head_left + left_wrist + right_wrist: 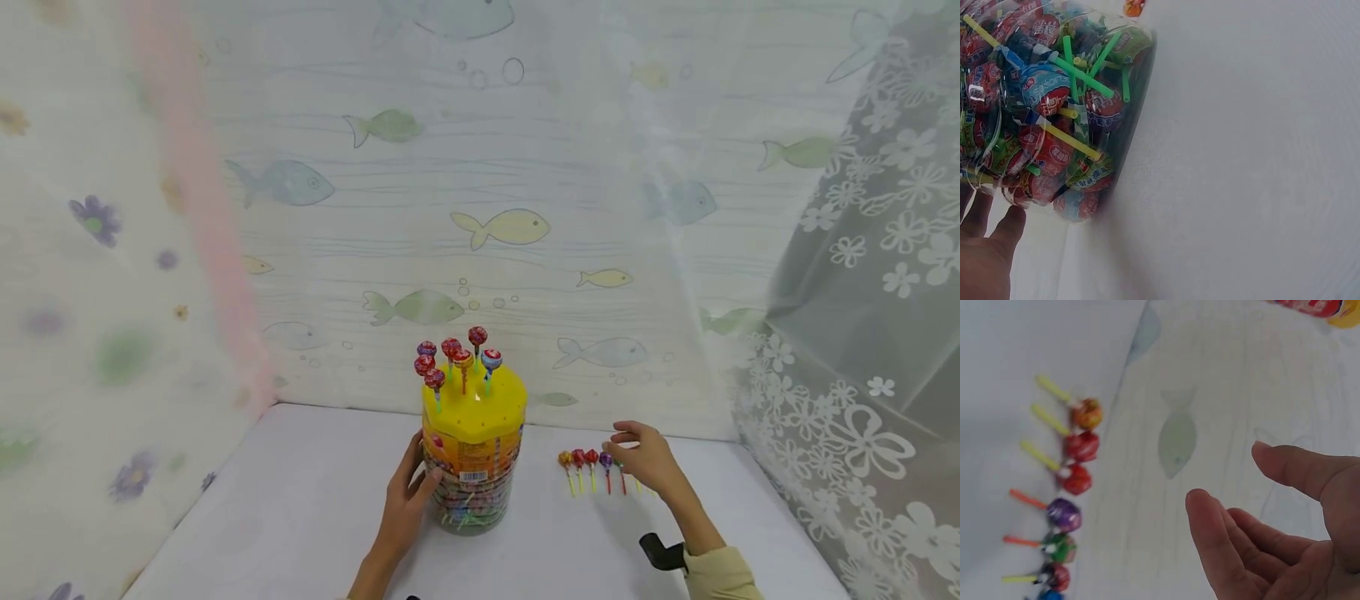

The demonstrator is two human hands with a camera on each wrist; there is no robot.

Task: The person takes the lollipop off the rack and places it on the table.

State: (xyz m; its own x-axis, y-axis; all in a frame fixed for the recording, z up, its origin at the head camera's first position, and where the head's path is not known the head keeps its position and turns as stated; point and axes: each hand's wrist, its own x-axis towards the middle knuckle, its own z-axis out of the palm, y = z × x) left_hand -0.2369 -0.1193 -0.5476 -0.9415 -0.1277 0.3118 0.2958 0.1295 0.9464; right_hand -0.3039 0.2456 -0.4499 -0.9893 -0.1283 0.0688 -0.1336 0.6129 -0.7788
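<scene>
A large clear jar [474, 508] full of wrapped lollipops stands on the table with a yellow lid [491, 408]. Several lollipops [462, 358] stick upright out of the lid, mostly toward its left and back. My left hand [403, 510] holds the jar's left side, thumb toward the front; in the left wrist view its fingers [1010, 228] meet the clear plastic. To the right, a row of lollipops [1079, 479] lies flat on the table. Over the right part of that row hovers my right hand [647, 458], thumb and fingers apart with nothing between them. It covers some of the lollipops in the head view.
The white table [300, 500] runs back to a hanging curtain [510, 275] printed with fish. A flowered sheet [97, 333] hangs on the left, and a lace-patterned sheer one [862, 400] on the right.
</scene>
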